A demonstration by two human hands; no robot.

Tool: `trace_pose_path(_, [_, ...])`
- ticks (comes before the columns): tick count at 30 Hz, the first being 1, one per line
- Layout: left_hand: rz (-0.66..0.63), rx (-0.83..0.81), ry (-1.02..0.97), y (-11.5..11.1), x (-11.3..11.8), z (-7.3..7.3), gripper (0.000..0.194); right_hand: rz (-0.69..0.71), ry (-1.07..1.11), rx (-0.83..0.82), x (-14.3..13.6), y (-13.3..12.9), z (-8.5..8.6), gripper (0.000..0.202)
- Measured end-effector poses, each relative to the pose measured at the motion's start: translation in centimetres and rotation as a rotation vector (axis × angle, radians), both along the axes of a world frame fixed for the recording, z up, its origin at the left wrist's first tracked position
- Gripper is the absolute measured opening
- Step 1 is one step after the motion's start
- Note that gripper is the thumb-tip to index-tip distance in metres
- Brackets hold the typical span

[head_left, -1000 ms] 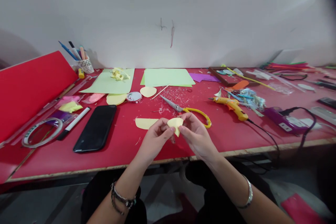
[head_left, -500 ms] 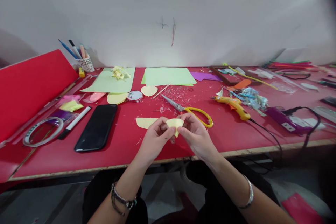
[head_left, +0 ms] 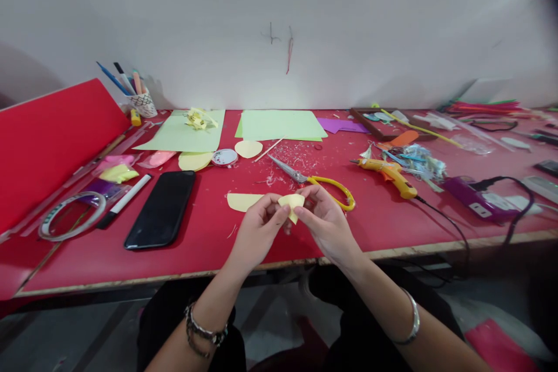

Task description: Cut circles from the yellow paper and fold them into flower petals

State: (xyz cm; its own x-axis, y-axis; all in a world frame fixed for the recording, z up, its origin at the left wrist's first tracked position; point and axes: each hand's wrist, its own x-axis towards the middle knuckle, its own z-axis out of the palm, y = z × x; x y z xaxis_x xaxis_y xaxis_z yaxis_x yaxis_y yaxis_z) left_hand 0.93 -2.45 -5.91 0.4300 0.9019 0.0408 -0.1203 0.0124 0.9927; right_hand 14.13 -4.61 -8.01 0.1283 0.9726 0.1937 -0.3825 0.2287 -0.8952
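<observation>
Both hands pinch one small piece of pale yellow paper (head_left: 292, 201) above the table's front part. My left hand (head_left: 261, 224) has its thumb and fingers closed on the paper's left side, and my right hand (head_left: 328, 222) grips its right side. The piece looks curved, with a pointed lower end; its back is hidden. Just behind the left fingers lies a flat half-round of yellow paper (head_left: 243, 202), partly covered by them. Scissors with yellow handles (head_left: 333, 186) lie open-bladed beyond the right hand, their blades pointing away to the left.
A black phone (head_left: 160, 210), a marker (head_left: 124, 201) and a tape roll (head_left: 46, 225) lie to the left. A yellow glue gun (head_left: 386, 174) with its cord lies right, near a purple power box (head_left: 473, 199). Green paper sheets (head_left: 281, 125) and paper scraps are at the back.
The yellow paper has been turned slightly between my fingers, its pointed lower end now showing more. Both hands keep their pinch in nearly the same place.
</observation>
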Motion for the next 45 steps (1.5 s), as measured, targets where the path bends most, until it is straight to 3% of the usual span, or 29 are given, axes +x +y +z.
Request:
trace_pose_path(5, [0.033, -0.023, -0.016, 0.0, 0.1, 0.2, 0.019, 0.051, 0.002, 0.028, -0.1, 0.0, 0.1, 0.024])
trace_pose_path(15, [0.088, 0.034, 0.029, 0.0, 0.0, 0.4, 0.019, -0.023, -0.119, 0.031, 0.0, -0.2, 0.4, 0.029])
trace_pose_path(21, [0.029, 0.132, 0.076, -0.2, -0.1, 0.0, 0.016, -0.031, -0.19, 0.072, -0.1, -0.2, 0.5, 0.028])
trace_pose_path(28, [0.068, 0.523, 0.31, 0.3, -1.0, 0.2, 0.012, -0.043, -0.307, 0.132, 0.1, -0.6, 1.1, 0.022])
trace_pose_path(33, [0.07, 0.58, 0.317, 0.5, -1.4, 0.3, 0.008, -0.073, -0.442, 0.23, 0.5, -0.6, 1.2, 0.018])
trace_pose_path(36, [0.089, 0.7, 0.373, 0.6, -1.7, 0.1, 0.009, -0.112, -0.538, 0.267, 0.7, -0.5, 0.9, 0.019])
trace_pose_path(40, [0.142, 0.956, 0.547, 0.9, -2.0, -0.4, 0.015, -0.171, -0.661, 0.302, 1.1, -0.5, 0.8, 0.021])
trace_pose_path(45, [0.174, 1.145, 0.785, 1.1, -1.9, -0.8, 0.018, -0.213, -0.897, 0.352, 1.6, -0.5, 1.2, 0.021])
